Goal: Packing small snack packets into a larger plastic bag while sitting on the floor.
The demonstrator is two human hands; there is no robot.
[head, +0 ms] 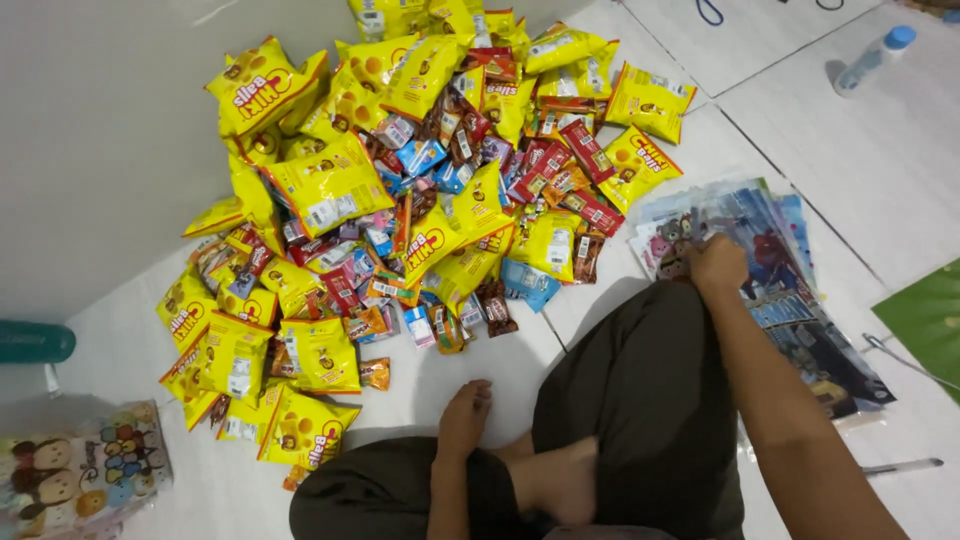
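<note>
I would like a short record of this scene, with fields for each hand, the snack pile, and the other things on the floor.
setting: person sitting cross-legged on a white tiled floor
right hand: on a stack of printed cartoon bags, fingers touching the top one
left hand: resting near the knee, holding nothing
snack pile: yellow snack packets mixed with small red, blue and brown wrappers
other things: plastic bottle with blue cap, cartoon bag at lower left
</note>
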